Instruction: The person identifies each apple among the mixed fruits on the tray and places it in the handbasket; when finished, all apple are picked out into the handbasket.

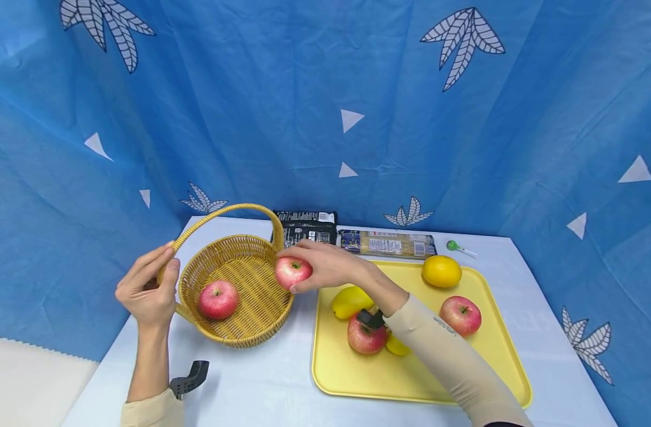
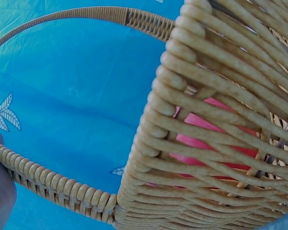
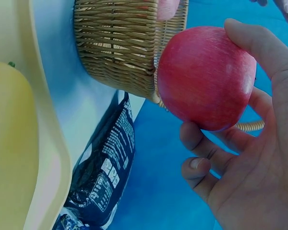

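A wicker basket [image 1: 256,296] with a tall arched handle stands on the left of the table, one red apple [image 1: 219,299] inside it. My left hand [image 1: 150,287] grips the left side of that handle; only a sliver of the hand shows in the left wrist view, beside the handle [image 2: 62,184]. Over the basket's right rim, my right hand [image 1: 325,264] holds a second red apple [image 3: 206,78] between thumb and fingers. Through the weave in the left wrist view, the red of the apple in the basket [image 2: 216,143] shows.
On the right lies a yellow tray [image 1: 378,382] with apples [image 1: 460,316], a yellow mango [image 1: 351,302] and a lemon-like yellow fruit [image 1: 441,271]. My right forearm passes over it. Behind are black packages [image 1: 306,228], a noodle pack [image 1: 387,244] and a green lollipop [image 1: 453,245].
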`<action>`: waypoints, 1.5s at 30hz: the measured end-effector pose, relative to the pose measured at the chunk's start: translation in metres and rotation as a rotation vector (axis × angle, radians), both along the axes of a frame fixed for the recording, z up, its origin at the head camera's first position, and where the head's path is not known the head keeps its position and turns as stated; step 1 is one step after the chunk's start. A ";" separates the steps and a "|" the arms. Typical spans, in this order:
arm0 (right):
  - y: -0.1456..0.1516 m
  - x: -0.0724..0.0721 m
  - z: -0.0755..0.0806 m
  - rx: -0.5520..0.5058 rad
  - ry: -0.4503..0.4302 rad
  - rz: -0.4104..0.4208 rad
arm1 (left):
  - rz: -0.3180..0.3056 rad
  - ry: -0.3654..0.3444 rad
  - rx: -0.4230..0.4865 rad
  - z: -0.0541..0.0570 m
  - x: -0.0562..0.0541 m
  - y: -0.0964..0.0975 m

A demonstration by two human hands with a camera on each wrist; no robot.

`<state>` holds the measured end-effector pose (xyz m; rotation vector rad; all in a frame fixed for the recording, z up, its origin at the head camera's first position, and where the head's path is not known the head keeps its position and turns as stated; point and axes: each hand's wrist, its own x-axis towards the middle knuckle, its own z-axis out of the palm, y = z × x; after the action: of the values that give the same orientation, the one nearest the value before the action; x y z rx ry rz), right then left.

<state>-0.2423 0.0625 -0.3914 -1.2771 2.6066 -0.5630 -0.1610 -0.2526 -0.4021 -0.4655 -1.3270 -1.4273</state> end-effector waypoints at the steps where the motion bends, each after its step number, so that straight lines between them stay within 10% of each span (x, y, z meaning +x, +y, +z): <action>1: -0.001 0.000 0.000 -0.001 -0.002 0.005 | -0.001 0.000 0.002 0.000 0.000 0.000; 45: -0.023 0.001 -0.003 -0.017 -0.024 -0.006 | -0.008 0.003 0.007 -0.002 0.001 -0.001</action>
<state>-0.2416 0.0398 -0.3946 -1.2600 2.5924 -0.5984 -0.1600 -0.2531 -0.4037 -0.4683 -1.3188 -1.4368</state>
